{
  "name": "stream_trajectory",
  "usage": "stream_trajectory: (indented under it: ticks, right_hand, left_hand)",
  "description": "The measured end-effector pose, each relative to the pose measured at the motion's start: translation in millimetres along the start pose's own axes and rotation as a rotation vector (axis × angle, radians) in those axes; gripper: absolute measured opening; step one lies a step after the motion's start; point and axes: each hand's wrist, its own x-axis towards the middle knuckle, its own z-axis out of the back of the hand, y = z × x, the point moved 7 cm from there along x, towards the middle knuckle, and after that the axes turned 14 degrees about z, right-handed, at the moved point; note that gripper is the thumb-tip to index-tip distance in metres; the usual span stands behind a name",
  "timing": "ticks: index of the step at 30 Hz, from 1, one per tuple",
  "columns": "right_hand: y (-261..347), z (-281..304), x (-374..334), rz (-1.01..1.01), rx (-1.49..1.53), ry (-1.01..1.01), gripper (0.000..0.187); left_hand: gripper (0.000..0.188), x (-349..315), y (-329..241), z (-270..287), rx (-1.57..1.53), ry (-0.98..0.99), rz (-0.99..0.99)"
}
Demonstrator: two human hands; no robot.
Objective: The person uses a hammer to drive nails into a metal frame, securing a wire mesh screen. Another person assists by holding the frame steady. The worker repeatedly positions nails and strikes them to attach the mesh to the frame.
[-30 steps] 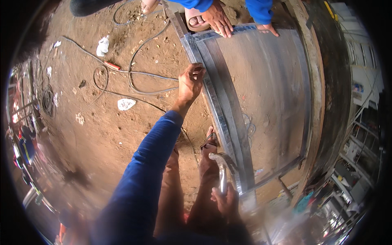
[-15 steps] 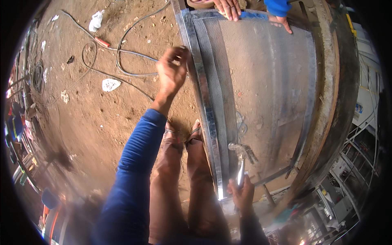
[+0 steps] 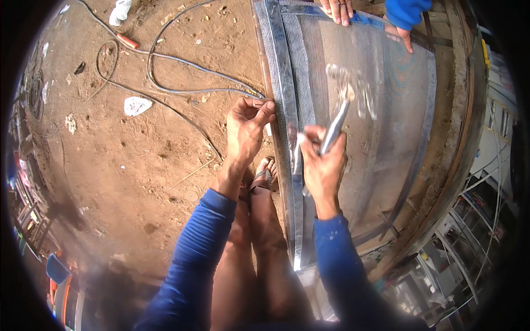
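Metal mesh panel [image 3: 364, 138] fills the upper right of the head view, its long framed edge [image 3: 287, 143] running top to bottom through the centre. Left hand [image 3: 245, 129] pinches that edge near mid-frame, fingers closed on it. Right hand [image 3: 323, 165], just right of the edge and lower, is clenched round a shiny tool [image 3: 339, 113] angled up over the mesh. Another person's hands [image 3: 364, 11] rest on the top rail.

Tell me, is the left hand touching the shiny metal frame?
Touching. The head view shows the left hand with its fingertips pinched on the outer edge of the metal frame, no gap between them.
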Motion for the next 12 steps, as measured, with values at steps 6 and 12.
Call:
stream_trajectory:
  ticks: [6, 12]
  right_hand:
    - [-3.8, -43.4, 49.5, 0.005, -0.121, -0.069, 0.034]
    - [-3.9, -59.6, 51.1, -0.181, -0.095, -0.058, 0.035]
  left_hand:
    - [0.021, 3.0, 7.8, -2.8, 0.063, -0.02, 0.017]
    - [0.019, 12.6, 10.0, 0.4, 0.238, -0.039, -0.06]
